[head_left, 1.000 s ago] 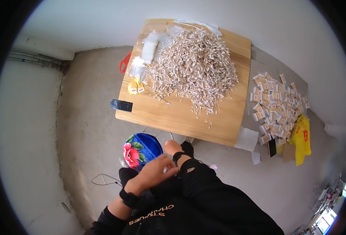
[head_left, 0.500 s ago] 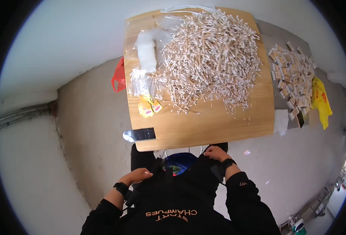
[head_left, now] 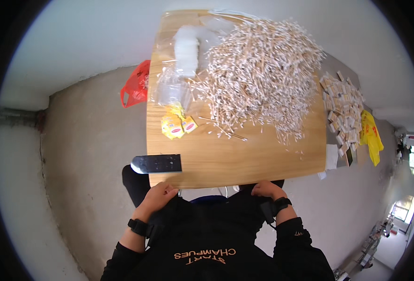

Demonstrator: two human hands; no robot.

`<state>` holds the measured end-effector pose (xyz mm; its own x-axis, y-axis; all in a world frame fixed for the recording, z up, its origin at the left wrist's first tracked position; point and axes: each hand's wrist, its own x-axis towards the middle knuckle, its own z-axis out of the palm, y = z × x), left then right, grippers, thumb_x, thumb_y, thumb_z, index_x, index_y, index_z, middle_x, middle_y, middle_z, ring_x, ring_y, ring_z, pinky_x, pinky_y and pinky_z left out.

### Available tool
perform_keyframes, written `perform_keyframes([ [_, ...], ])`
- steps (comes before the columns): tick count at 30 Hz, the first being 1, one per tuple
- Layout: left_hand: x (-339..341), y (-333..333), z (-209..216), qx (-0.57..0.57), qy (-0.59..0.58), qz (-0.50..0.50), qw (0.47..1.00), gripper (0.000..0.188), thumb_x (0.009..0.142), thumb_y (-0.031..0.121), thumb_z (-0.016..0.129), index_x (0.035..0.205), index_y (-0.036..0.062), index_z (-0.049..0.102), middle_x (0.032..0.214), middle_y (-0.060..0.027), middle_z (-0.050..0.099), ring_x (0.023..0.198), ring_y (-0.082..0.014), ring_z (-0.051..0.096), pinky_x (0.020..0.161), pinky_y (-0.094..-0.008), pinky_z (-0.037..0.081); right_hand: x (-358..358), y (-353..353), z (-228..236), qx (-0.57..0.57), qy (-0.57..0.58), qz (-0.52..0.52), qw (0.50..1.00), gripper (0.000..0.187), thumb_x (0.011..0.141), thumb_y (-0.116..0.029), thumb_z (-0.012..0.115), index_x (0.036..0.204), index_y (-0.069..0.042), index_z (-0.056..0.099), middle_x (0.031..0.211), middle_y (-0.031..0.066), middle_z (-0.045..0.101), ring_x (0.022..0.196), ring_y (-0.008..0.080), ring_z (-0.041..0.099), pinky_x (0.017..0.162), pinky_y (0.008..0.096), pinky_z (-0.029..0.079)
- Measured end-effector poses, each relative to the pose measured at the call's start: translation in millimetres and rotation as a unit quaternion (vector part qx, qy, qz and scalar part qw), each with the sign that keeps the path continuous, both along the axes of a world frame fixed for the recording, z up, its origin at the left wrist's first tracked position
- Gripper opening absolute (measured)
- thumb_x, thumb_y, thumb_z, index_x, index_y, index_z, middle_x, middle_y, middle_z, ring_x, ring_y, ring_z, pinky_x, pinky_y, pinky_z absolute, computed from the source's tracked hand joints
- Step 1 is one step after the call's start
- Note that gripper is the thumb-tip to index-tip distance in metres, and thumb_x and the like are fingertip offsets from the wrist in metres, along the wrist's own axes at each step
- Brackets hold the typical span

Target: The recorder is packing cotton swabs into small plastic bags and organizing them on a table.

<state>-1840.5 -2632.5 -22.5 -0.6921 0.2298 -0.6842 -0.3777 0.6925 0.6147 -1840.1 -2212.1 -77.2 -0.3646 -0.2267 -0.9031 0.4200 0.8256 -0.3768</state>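
My left hand (head_left: pixel 160 195) is over my lap by the table's front edge, its fingers curled in with nothing seen in them. Over my right thigh, close to the same edge, my right hand (head_left: pixel 268 189) is closed; its fingertips are hidden, so I cannot tell whether it grips anything. A dark flat slab, like a phone (head_left: pixel 162 163), lies near my left hand and sticks out past the table's left edge. On the wooden table (head_left: pixel 244 161) rises a big loose heap of cotton swabs (head_left: pixel 263 75). Left of it are yellow printed cards (head_left: pixel 178 127) and clear plastic bags (head_left: pixel 173 91).
A stack of whitish plastic film (head_left: pixel 186 51) lies at the far left of the tabletop. A red bag (head_left: pixel 136 84) sits beyond the left edge. To the right, lower than the tabletop, are many small pale boxes (head_left: pixel 342 105) and a yellow bag (head_left: pixel 370 136).
The table appears nearer to my body. My left hand has gone forward and slightly left, up to the table edge. My right hand has shifted slightly. The blue thing between my legs is now mostly hidden.
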Motion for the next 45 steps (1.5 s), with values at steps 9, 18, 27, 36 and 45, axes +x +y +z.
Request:
perform_keyframes([
  [9, 14.8, 64.9, 20.1, 0.103, 0.149, 0.032, 0.983, 0.023, 0.083, 0.019, 0.061, 0.094, -0.0005, 0.058, 0.089, -0.0132, 0.060, 0.080, -0.0238, 0.059, 0.072, -0.0315, 0.047, 36.5, 1.0, 7.5, -0.072, 0.221, -0.150, 0.961, 0.029, 0.078, -0.026, 0.061, 0.087, 0.002, 0.063, 0.073, 0.0120, 0.063, 0.067, 0.0194, 0.060, 0.064, 0.0302, 0.047],
  [18, 23.9, 112.3, -8.7, -0.014, 0.395, -0.105, 0.912, 0.059, 0.078, 0.022, 0.065, 0.126, 0.0013, 0.038, 0.131, -0.0226, 0.034, 0.123, -0.0382, 0.032, 0.102, -0.0398, 0.030, 6.6, -40.3, -8.1, -0.162, 0.358, -0.188, 0.900, 0.027, 0.074, -0.023, 0.063, 0.087, 0.000, 0.062, 0.074, 0.0126, 0.063, 0.069, 0.0234, 0.061, 0.065, 0.0333, 0.047],
  [27, 2.4, 131.0, -36.0, -0.073, 0.399, -0.190, 0.894, 0.075, 0.079, 0.035, 0.063, 0.138, 0.0056, 0.026, 0.143, -0.0252, 0.017, 0.133, -0.0384, 0.017, 0.107, -0.0420, 0.021, -71.6, -85.9, -35.5, 0.022, 0.560, -0.259, 0.787, 0.035, 0.073, -0.021, 0.064, 0.103, -0.006, 0.057, 0.085, 0.0149, 0.057, 0.081, 0.0277, 0.057, 0.071, 0.0392, 0.046],
  [36, 18.6, 19.5, 17.3, -0.077, 0.288, 0.001, 0.955, 0.019, 0.070, 0.011, 0.069, 0.072, 0.0011, 0.053, 0.073, -0.0091, 0.053, 0.069, -0.0261, 0.053, 0.062, -0.0359, 0.044, 11.6, 23.0, -21.1, -0.123, 0.488, -0.426, 0.751, 0.019, 0.087, -0.011, 0.056, 0.103, -0.001, 0.058, 0.093, 0.0068, 0.058, 0.088, 0.0143, 0.054, 0.077, 0.0264, 0.045],
  [45, 153.8, -117.7, -109.6, -0.297, 0.319, 0.348, 0.830, 0.020, 0.073, 0.005, 0.064, 0.093, 0.0020, 0.058, 0.095, -0.0147, 0.056, 0.095, -0.0310, 0.053, 0.083, -0.0379, 0.042, 128.4, 36.1, -40.8, 0.015, 0.433, -0.421, 0.797, 0.018, 0.084, -0.008, 0.055, 0.101, -0.003, 0.059, 0.090, 0.0079, 0.058, 0.071, 0.0133, 0.058, 0.065, 0.0260, 0.048],
])
